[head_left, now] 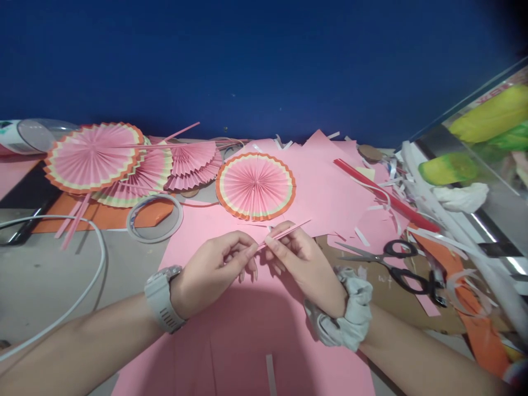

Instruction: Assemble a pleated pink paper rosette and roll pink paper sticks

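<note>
My left hand (225,261) and my right hand (295,253) meet over a large pink paper sheet (247,335). Between them is a thin pink paper strip (292,229), its free end slanting up to the right. Thumb and fingers of my right hand pinch it, and my left thumb and fingertips close on its other end. Just beyond my hands lies a round pleated paper fan (256,187), pink with a cream ring and an orange rim. A small white strip (271,374) rests on the sheet near me.
More pleated fans (94,157) pile up at the left, beside a tape roll (154,218) and a white cable (101,258). At the right lie black scissors (398,264), a red stick-like piece (388,198) and paper scraps. A blue wall (247,66) stands behind.
</note>
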The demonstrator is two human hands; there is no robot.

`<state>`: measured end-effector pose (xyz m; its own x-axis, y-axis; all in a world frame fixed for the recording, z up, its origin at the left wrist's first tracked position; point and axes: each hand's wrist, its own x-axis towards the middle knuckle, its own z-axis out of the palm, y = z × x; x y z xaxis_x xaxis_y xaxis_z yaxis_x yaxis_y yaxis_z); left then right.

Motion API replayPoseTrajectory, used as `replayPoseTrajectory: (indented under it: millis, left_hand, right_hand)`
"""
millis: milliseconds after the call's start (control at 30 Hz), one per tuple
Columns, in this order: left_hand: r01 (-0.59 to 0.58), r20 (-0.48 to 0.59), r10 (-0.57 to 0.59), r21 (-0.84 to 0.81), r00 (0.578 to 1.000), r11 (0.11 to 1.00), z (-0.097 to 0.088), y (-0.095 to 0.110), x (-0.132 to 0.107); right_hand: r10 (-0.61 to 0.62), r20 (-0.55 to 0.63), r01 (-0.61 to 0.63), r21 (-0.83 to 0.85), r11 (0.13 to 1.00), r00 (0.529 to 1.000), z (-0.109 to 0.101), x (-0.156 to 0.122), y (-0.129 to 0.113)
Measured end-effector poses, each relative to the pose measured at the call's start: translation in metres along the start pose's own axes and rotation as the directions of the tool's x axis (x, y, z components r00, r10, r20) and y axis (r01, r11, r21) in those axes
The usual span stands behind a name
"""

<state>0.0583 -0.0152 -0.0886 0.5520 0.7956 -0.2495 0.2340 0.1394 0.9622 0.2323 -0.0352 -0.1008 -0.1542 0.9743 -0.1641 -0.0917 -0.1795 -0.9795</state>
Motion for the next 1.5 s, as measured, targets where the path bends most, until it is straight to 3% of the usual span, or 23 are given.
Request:
replayPoseTrajectory:
  millis: [167,300,567,700,800,900,1100,1367,1500]
  left_hand:
    - [0.021,0.025,-0.021,-0.014,0.999,1.000,0.000,-0.002,0.000]
    - [0.036,0.035,-0.039,0.085,0.999,0.996,0.001,0.001,-0.001]
    - [0.018,0.051,-0.025,0.137,0.998,0.990,0.000,0.002,-0.001]
    - [0.004,0.053,-0.011,0.135,0.999,0.991,0.001,0.003,-0.001]
    - [-0.006,0.034,0.005,0.026,0.999,1.000,0.001,0.001,-0.001]
    - [-0.019,-0.050,0.014,-0.096,0.999,0.995,0.002,-0.004,0.000]
    - [-0.123,-0.256,0.039,-0.321,0.966,0.939,0.002,-0.005,0.002]
    - [-0.209,-0.329,0.100,-0.315,0.939,0.926,0.000,0.000,0.001]
    - [-0.276,-0.451,0.107,-0.329,0.886,0.903,-0.004,-0.003,0.004]
  right_hand:
    - [0.026,0.025,-0.025,-0.032,0.999,0.999,0.000,0.002,-0.001]
    - [0.033,0.048,-0.030,-0.059,0.998,0.998,0.000,0.000,-0.003]
    - [0.032,0.125,0.003,-0.269,0.963,0.992,-0.001,-0.003,0.000]
    - [0.030,0.149,0.005,-0.229,0.974,0.988,0.000,-0.003,-0.001]
    - [0.021,0.159,-0.001,-0.128,0.992,0.987,0.002,-0.003,-0.002]
    - [0.004,0.139,0.008,-0.086,0.996,0.990,0.003,-0.004,-0.001]
    - [-0.017,0.111,0.055,-0.353,0.934,0.994,0.004,-0.009,-0.001]
    - [0.076,0.246,0.090,-0.601,0.794,0.966,0.005,-0.007,-0.008]
    - [0.007,0.354,0.256,-0.691,0.676,0.935,0.005,-0.008,-0.005]
